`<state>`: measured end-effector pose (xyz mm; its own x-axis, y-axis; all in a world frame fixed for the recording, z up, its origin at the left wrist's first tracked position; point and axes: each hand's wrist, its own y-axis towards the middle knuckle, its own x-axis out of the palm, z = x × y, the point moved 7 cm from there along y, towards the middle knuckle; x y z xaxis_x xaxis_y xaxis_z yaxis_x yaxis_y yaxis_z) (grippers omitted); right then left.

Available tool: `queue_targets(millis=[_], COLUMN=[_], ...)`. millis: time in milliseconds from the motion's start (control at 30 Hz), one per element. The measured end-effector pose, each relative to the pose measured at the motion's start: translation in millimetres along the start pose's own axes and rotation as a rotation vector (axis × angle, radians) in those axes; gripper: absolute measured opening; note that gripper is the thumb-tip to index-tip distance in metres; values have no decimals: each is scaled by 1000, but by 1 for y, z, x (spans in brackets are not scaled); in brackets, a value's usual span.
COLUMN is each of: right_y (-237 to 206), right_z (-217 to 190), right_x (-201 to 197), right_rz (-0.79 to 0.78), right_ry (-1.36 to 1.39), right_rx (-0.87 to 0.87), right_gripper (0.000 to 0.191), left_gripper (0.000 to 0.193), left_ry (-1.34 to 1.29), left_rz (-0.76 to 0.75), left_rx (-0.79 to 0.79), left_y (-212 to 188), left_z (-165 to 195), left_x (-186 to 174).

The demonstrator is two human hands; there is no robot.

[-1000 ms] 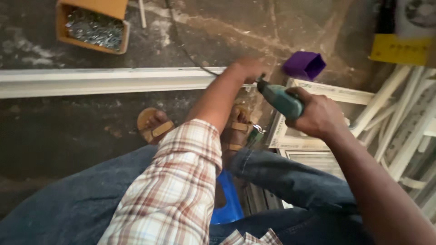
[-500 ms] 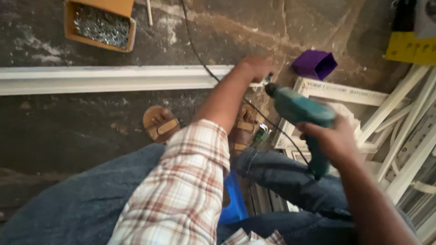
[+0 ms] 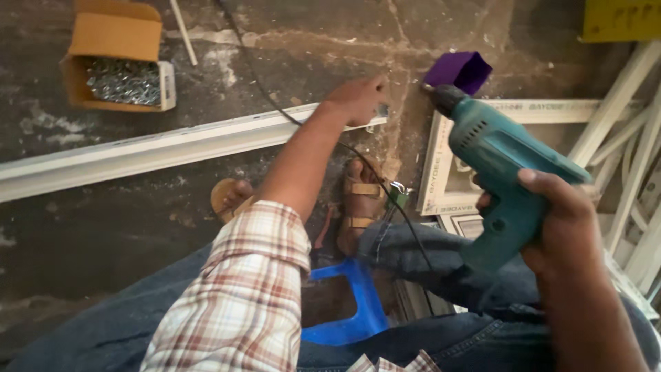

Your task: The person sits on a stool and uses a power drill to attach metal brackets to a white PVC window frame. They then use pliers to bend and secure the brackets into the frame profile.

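— What do we have in our right hand (image 3: 551,213)?

— The teal electric drill (image 3: 499,172). Our fingers are wrapped tight round its pistol handle, and the body sticks up and away from us, its dark chuck pointing toward the purple plastic piece (image 3: 460,70) on the floor. The casing is smooth moulded plastic with vent slots along the side.

— And our left hand (image 3: 358,102)?

— Stretched out ahead, pressing down on the near end of the long white profile (image 3: 158,148) that lies across the concrete floor (image 3: 103,227). Its fingers are curled over the rail's end; whether they pinch something small there, we cannot tell. The drill is off to the right of that hand, held clear above the ground and apart from the rail.

— What surrounds us?

— A black cable (image 3: 385,193) running past our sandal (image 3: 361,200), a blue plastic stool (image 3: 351,310) beneath us, white framed pieces (image 3: 441,172) stacked to the right, and a cardboard box (image 3: 113,58) holding shiny metal screws. The floor is rough, cracked and dusty.
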<state>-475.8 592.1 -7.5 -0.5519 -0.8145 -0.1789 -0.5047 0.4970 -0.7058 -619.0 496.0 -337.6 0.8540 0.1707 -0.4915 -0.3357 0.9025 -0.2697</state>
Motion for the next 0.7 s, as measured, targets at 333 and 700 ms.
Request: queue_targets(millis=[333,700], right_y=[-7,-9], right_z=[-9,-11], right_x=[9,-1], right_rz=[11,58], right_ry=[58,45], right_rx=[15,16], right_gripper=[64,47], left_gripper=[48,39], left_ry=[79,-495], left_rz=[68,428], left_rx=[116,-113], left_y=[-6,-21], left_z=[16,1], left_x=[-20,-71])
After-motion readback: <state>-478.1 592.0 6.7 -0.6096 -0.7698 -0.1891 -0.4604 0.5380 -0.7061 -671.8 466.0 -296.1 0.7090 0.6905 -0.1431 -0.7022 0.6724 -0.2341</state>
